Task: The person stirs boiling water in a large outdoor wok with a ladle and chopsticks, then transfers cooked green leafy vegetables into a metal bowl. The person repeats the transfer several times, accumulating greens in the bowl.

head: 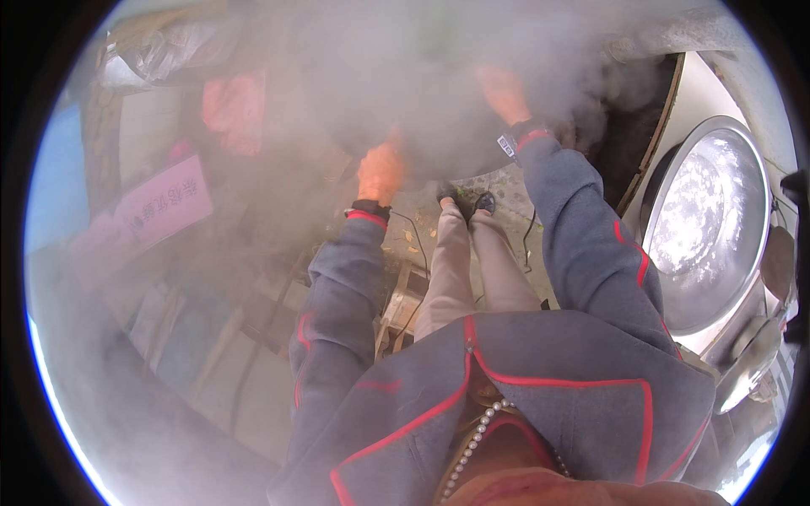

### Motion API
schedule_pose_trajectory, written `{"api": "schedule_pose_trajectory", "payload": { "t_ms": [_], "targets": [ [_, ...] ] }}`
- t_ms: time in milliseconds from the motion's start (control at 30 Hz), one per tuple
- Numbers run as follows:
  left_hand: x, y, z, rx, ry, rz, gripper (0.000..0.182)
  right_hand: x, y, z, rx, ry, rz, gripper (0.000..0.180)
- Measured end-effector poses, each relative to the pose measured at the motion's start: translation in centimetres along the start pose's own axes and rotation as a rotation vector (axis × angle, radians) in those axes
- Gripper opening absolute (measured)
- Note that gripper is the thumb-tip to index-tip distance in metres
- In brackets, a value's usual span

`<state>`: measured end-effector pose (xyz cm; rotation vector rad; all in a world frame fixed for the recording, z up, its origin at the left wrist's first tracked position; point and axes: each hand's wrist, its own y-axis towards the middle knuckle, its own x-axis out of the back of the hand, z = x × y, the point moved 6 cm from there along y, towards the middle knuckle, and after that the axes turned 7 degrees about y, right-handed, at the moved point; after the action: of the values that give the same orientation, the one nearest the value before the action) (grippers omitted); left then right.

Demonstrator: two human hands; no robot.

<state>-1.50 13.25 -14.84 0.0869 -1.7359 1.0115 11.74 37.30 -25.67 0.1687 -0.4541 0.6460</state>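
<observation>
Thick steam (405, 44) hides most of what lies before me. Under it shows a large dark round vessel (449, 155), perhaps a wok, with its curved near rim just beyond my feet. My left hand (380, 171) is at the vessel's left side, its fingers curled and their tips lost in the steam. Farther off and to the right, my right hand (504, 92) reaches over the vessel, blurred by vapour. Whether either hand grips the vessel or something in it cannot be made out. Dark bands circle both wrists, and a small white tag (507, 145) is by the right one.
A big shiny metal basin (709, 221) leans at the right, with metal cookware (750, 360) below it. A dark opening with a brown edge (655, 133) lies beside my right arm. At left are a pink sign with writing (166, 193), a red plastic bag (234, 114) and a wooden stool (405, 294).
</observation>
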Motion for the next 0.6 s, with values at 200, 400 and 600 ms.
{"api": "schedule_pose_trajectory", "payload": {
  "t_ms": [200,400,600],
  "targets": [
    [3.8,-6.7,3.7,-0.148,-0.361,-0.097,0.045,4.6,-5.4,1.2,-0.306,0.328,0.053,0.026],
    [7.9,-8.3,3.7,-0.199,-0.103,-0.152,0.054,10.4,-4.9,3.5,-0.199,0.356,-0.13,0.028],
    [6.4,2.8,2.1,-0.411,0.204,-0.35,0.056,12.3,-1.1,-0.5,-0.344,0.188,-0.344,0.026]
  ]
}}
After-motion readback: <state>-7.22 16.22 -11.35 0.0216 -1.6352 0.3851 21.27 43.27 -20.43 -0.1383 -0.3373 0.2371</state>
